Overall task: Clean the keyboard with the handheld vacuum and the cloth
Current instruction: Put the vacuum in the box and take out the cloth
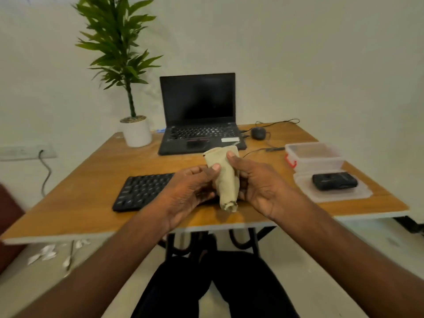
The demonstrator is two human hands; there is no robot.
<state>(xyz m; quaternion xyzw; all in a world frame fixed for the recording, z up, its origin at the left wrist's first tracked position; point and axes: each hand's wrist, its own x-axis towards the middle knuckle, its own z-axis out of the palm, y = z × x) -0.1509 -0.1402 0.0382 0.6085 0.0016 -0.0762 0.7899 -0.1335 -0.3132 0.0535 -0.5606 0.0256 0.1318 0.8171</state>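
Here, your 2 hands, left hand and right hand, pinched the rolled beige cloth above the flat black keyboard; wiping seemingly remained, the black handheld vacuum resting right of it.

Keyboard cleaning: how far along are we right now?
Done: cannot tell; the vacuum lies on the lid at the right, no hand on it. In hand: the left hand and right hand both grip the bunched cloth above the keyboard. Left: wiping the keys; the cloth is not yet touching them.
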